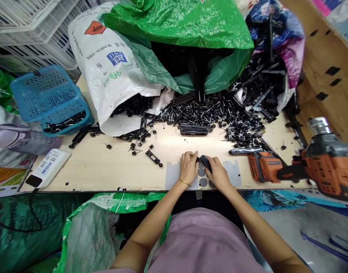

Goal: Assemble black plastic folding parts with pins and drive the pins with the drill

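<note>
At the table's front edge, my left hand (188, 167) has its thumb and fingers pinched round a small black piece (197, 159), mostly hidden by the fingertips. Close beside it, my right hand (218, 173) grips a long black plastic part (205, 163) with a rounded end, tilted toward the left hand. Both hands rest over a grey sheet (233, 173) with round marks on it. Beyond them lies a black slotted part (194, 129), and behind that a heap of black-headed pins (196, 112) with metal shanks.
An orange cordless power tool (318, 163) lies at the right, beside a black bar (245, 151). Sacks, one green (179, 26) and one white (117, 68), spill black parts at the back. Leftward are a blue basket (49, 94), a bottle (23, 138) and a white power strip (49, 168).
</note>
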`<act>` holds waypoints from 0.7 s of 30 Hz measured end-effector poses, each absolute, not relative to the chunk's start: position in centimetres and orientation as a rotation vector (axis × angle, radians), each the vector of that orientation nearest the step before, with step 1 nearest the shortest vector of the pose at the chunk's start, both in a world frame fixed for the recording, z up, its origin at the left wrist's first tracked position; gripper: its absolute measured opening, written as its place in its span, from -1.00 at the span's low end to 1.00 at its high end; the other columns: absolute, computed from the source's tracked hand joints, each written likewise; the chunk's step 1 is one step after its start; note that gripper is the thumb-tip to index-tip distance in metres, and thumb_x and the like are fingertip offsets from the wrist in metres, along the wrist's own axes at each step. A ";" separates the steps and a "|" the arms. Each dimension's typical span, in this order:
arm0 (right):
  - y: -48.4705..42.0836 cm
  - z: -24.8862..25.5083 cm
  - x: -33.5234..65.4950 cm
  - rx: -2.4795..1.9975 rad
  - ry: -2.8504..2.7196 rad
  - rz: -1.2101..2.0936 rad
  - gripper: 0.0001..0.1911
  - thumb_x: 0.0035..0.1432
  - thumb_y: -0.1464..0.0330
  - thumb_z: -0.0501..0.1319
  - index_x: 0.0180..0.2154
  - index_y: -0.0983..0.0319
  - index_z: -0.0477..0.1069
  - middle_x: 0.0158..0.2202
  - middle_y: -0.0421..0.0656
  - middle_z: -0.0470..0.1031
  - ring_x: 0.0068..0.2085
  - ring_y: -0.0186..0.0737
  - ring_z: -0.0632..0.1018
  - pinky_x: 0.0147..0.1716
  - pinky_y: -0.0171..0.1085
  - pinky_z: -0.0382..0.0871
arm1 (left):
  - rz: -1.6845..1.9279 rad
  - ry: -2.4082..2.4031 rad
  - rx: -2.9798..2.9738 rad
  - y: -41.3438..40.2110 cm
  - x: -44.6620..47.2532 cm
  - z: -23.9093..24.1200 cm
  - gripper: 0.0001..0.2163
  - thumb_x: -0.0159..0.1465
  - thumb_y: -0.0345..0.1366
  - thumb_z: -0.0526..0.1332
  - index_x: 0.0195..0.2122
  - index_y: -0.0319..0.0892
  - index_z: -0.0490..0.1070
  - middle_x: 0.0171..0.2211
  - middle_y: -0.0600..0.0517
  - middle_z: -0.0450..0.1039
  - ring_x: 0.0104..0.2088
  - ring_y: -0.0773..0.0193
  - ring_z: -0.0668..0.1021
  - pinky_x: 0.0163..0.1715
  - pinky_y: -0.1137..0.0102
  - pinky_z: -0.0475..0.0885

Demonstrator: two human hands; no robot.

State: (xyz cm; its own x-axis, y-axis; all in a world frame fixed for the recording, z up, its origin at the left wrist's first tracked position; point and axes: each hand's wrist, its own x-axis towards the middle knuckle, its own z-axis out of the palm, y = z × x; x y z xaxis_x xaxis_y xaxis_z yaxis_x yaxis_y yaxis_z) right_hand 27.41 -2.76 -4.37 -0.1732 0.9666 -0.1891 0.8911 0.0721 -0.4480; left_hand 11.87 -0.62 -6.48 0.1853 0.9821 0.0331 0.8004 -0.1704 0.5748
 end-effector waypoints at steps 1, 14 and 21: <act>-2.9 -4.6 27.4 -1.899 -2.169 0.715 -0.51 0.19 0.37 0.08 0.16 0.16 0.11 -0.11 -0.07 0.32 -0.16 -0.15 0.45 -0.33 -0.29 0.30 | 0.577 1.643 2.071 -0.7 11.9 -6.8 -0.58 0.21 -0.41 0.14 0.12 -0.19 0.28 -0.19 -0.10 0.35 -0.13 0.11 0.40 -0.11 0.16 0.38; -2.3 -5.7 28.4 -1.692 -2.030 0.867 -0.48 0.11 0.40 0.09 0.14 0.16 0.18 -0.17 -0.11 0.29 -0.18 -0.16 0.44 -0.24 -0.25 0.37 | 0.863 1.614 2.019 -1.5 12.9 -7.9 -0.73 0.27 -0.35 0.14 0.00 -0.16 0.38 -0.32 -0.01 0.31 -0.22 0.21 0.38 -0.19 0.32 0.39; -2.0 -6.1 28.8 -1.536 -2.026 0.903 -0.46 0.04 0.46 0.09 0.11 0.19 0.22 -0.25 -0.13 0.26 -0.22 -0.15 0.41 -0.22 -0.21 0.38 | 0.838 1.609 2.097 -1.4 12.9 -7.9 -0.73 0.28 -0.37 0.11 0.01 -0.18 0.37 -0.34 -0.01 0.27 -0.24 0.19 0.34 -0.20 0.30 0.38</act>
